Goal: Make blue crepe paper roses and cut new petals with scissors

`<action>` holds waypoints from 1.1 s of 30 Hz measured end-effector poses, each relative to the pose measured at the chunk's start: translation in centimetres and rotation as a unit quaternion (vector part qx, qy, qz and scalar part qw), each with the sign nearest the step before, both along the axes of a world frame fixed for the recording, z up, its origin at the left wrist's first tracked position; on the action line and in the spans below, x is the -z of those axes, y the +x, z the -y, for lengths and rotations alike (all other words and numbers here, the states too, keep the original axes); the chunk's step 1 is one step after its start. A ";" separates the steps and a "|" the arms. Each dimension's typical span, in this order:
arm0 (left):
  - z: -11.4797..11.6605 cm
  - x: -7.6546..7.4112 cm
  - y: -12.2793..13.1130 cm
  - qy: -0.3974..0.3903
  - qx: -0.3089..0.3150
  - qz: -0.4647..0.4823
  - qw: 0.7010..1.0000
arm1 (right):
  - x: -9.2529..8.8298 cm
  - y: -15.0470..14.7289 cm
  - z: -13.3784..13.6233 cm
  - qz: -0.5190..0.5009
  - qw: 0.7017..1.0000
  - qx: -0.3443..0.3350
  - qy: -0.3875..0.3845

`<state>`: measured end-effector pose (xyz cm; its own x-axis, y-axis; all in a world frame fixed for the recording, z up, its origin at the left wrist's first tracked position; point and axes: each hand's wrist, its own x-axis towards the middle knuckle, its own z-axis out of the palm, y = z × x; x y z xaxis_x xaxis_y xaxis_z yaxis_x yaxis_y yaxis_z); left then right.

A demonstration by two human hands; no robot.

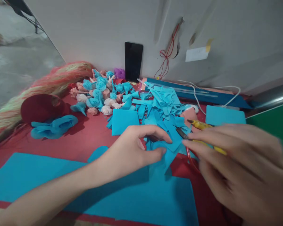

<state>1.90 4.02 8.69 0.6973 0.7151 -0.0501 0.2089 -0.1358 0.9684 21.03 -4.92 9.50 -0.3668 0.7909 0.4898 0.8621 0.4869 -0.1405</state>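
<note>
My left hand [141, 149] is in the middle of the view, thumb and index finger bent around a small piece of blue paper [175, 147]. Its other fingers are hidden behind the hand. On the right, my right hand [240, 166] is smeared by motion, its fingertips close to the corner of that paper piece; whether they touch it I cannot tell. Behind the right fingers lies a yellow-handled tool with dark metal tips [199, 125], partly covered by the hand. Beneath both hands spreads a large blue paper sheet [132, 194].
Cut blue paper strips [165, 102] form a pile beyond the hands. Blue and pink paper flowers [97, 92] sit at the back left beside dried straw [44, 81]. A phone [133, 61] leans on the wall. Folded blue sheets [225, 115] and a white cable [238, 91] lie at right.
</note>
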 end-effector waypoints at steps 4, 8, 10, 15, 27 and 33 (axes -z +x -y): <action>-0.2 0.0 -0.1 -0.002 0.017 -0.016 1.000 | 0.5 -0.8 -1.3 0.142 0.989 -0.051 0.006; -0.6 0.3 -0.1 -0.019 0.040 -0.022 0.999 | 1.0 -0.3 -1.4 0.132 0.989 -0.057 -0.034; -0.7 0.4 -0.1 -0.026 0.051 -0.024 0.998 | 1.1 -0.1 -1.3 0.118 0.990 -0.064 -0.046; -0.9 0.4 0.0 -0.054 0.055 -0.041 0.996 | 1.0 0.0 -1.2 0.125 0.987 -0.066 -0.073; -1.3 0.4 -0.4 -0.091 0.092 -0.025 0.991 | 0.8 -0.2 -1.0 0.133 0.982 -0.072 -0.109; -1.4 0.4 -0.5 -0.090 0.099 -0.031 0.991 | 0.8 -0.2 -1.1 0.115 0.982 -0.079 -0.128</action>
<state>1.41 5.47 8.33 0.8151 0.5396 -0.2110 0.2553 -0.0075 0.9668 20.86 -3.78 8.69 -0.5722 0.8018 0.1724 0.8022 0.5909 -0.0855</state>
